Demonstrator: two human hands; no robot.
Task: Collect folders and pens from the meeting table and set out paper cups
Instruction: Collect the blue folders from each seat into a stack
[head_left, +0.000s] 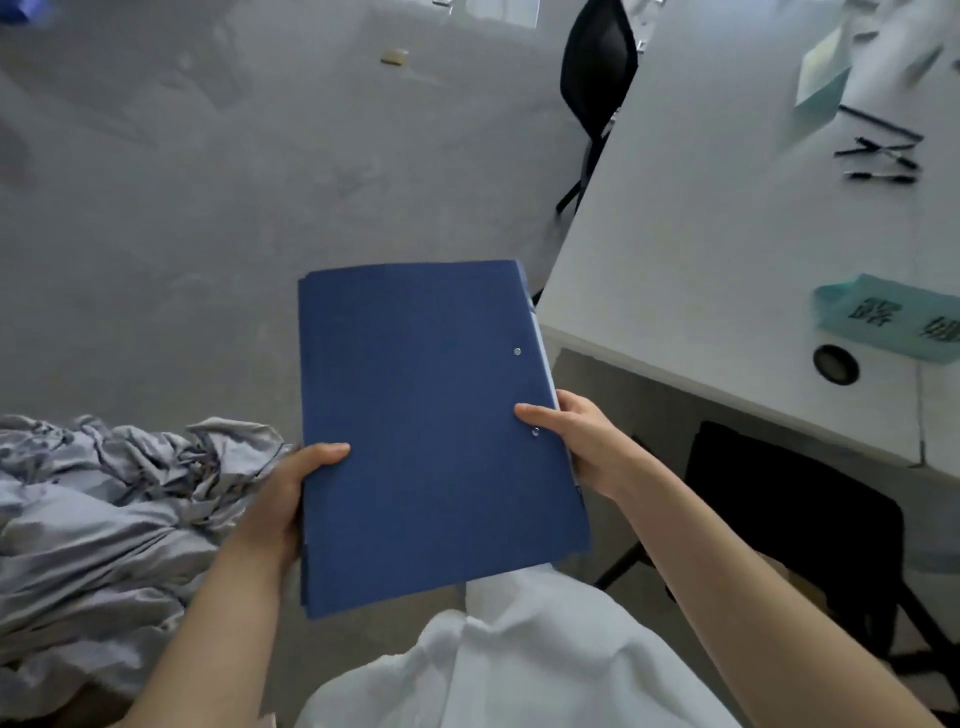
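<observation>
- The folder-collecting step is judged to be in hand: a stack of blue folders (436, 431) is held in the air over the floor, just beside the corner of the white table (701, 234) and clear of it.
- The stack is gripped at both long edges. The left hand (283, 499) is curled round the left edge with the thumb laid on the top cover; the right hand (576, 441) pinches the right edge, thumb on top and the other fingers hidden beneath.
- More than one folder is suggested by the layered edges at the right side; the count cannot be told.
- The pens (878, 156) are seen lying loose and crossed on the far part of the table, well apart from the hands, and are not yet gathered.
- Next, it is judged, the stack must be set down or shifted to one hand, so that a hand is freed for the pens.
- No paper cups are seen, and no container for the pens is visible.
- Two pale green sheets (893, 317) lie on the table, the nearer one printed with characters; a round cable port (835, 365) is set just beside it.
</observation>
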